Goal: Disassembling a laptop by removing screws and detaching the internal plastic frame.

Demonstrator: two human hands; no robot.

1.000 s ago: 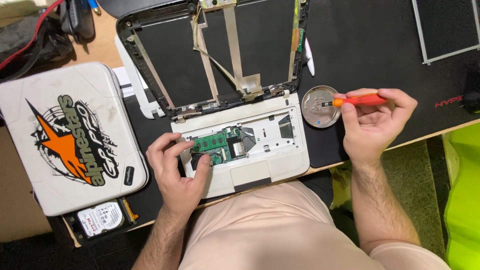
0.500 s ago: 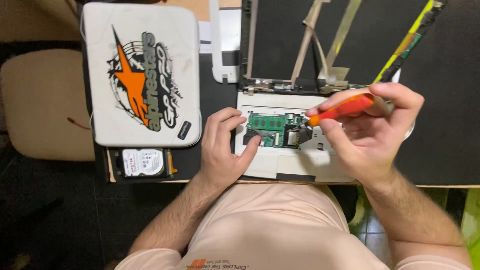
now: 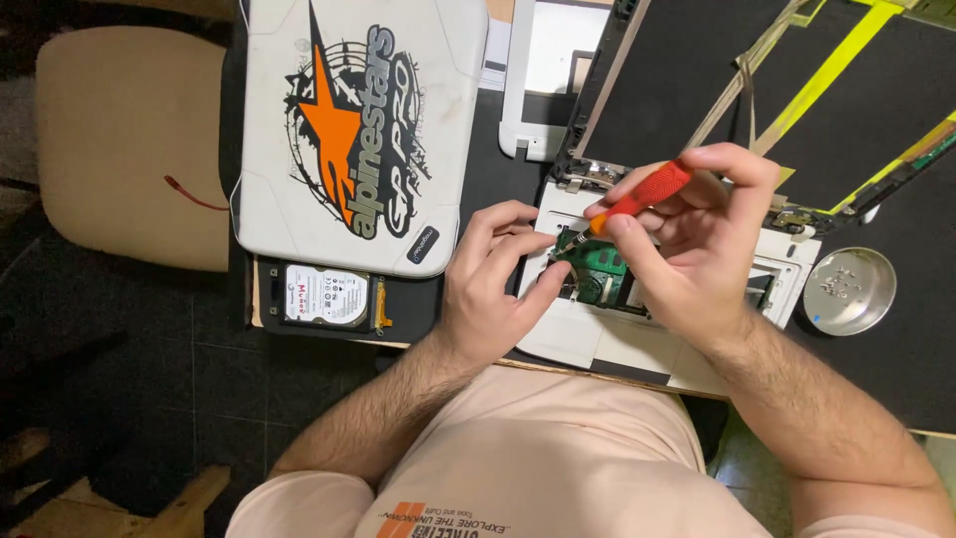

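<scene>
Right hand grip pinches red screwdriver; left hand fingers curl on white laptop base.

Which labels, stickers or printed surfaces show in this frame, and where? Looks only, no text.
Large sticker on the white rectangular laptop lid, upper left: orange star shape with black lettering.
White rectangular label on the silver hard drive, below the lid: small print, red handwriting.
Orange and black print on the peach shirt, bottom centre.
No lit screens.

The person wears a pale peach short-sleeved T-shirt with a small orange and dark print on the chest. Both forearms are bare and hairy, with no watch or rings.
</scene>
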